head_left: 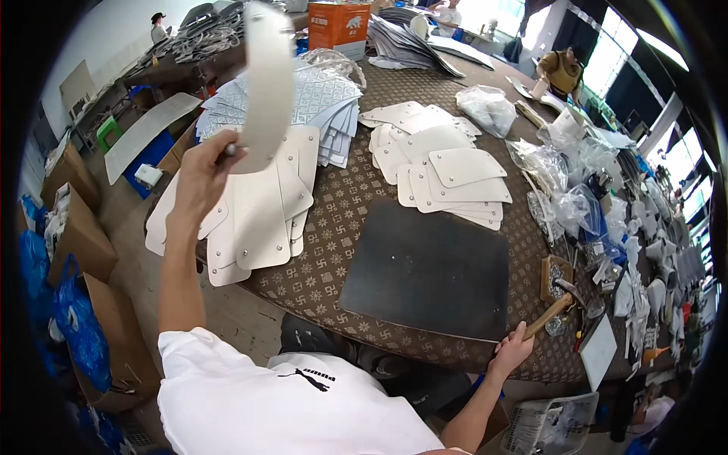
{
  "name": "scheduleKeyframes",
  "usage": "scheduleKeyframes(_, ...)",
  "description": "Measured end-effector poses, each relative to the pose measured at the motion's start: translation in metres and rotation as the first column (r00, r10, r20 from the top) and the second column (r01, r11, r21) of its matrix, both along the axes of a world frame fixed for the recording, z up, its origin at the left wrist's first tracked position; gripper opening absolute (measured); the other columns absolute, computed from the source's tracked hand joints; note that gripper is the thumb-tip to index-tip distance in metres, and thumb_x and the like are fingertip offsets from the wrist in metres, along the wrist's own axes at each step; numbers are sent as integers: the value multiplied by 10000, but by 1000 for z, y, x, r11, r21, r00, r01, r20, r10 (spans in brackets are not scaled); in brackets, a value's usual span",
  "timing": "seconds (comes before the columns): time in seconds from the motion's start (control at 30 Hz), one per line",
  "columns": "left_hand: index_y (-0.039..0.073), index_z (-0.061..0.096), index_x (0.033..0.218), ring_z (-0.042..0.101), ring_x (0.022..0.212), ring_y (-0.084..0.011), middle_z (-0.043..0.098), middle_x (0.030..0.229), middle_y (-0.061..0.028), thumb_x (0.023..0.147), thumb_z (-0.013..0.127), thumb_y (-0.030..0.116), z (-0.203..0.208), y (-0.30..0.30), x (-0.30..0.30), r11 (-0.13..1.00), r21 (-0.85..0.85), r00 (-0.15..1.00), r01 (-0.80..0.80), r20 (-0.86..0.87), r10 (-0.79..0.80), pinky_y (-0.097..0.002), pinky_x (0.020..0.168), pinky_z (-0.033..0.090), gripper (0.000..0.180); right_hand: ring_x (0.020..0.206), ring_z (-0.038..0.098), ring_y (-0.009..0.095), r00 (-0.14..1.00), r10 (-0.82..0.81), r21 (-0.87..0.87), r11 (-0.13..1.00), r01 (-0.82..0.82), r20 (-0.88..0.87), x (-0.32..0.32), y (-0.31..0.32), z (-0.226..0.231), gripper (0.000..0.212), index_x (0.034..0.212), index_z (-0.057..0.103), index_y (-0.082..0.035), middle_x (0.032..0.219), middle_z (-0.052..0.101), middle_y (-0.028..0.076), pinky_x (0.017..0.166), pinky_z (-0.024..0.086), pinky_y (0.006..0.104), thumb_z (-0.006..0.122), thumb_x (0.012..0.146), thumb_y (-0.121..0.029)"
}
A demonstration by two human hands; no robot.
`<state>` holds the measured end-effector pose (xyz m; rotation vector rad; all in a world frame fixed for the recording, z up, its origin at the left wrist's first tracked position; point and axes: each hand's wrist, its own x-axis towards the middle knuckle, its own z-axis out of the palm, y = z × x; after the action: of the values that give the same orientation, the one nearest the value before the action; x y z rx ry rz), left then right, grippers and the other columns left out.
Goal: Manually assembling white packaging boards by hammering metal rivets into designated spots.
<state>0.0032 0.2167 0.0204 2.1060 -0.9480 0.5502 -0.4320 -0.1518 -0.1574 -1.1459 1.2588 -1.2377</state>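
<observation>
My left hand (206,168) is raised on the left, its fingers closed on the lower end of a long pale panel (269,95). The panel stands tilted up and is blurred at its top. A small dark metal bit shows at my fingertips; its kind is unclear. Low on the right, my right hand (513,350) grips the wooden handle of a hammer (547,316), whose head rests over the table's right side. Between the hands lies a black mat (425,269). Beneath the raised panel spreads a pile of pale panels with metal studs (262,220).
Beyond the mat is a second pile of studded panels (459,167). Patterned sheets (326,95) fan out behind the left pile. A small box of metal parts (556,279) and plastic bags (580,205) crowd the right. Cartons (80,235) stand left; a person (563,72) sits far right.
</observation>
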Motion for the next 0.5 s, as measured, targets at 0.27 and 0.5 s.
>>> scheduleKeyframes(0.27, 67, 706, 1095, 688, 883, -328, 726, 920, -139, 905, 729, 296, -54, -186, -62, 529, 340, 627, 778, -352, -695, -418, 791, 524, 298, 453, 340, 40, 1000, 12, 5, 1000, -12, -4, -1, 9, 4, 233, 918, 479, -79, 638, 368, -56, 369, 278, 240, 560, 1060, -244)
scheduleKeyframes(0.5, -45, 689, 1028, 690, 842, -338, 730, 925, -183, 901, 728, 263, -145, -248, -53, 603, 320, 678, 731, -436, -591, -410, 746, 520, 336, 455, 326, 34, 999, 39, 50, 998, -38, -22, -20, 54, 33, 273, 884, 452, -94, 650, 368, -54, 373, 268, 232, 568, 1060, -266)
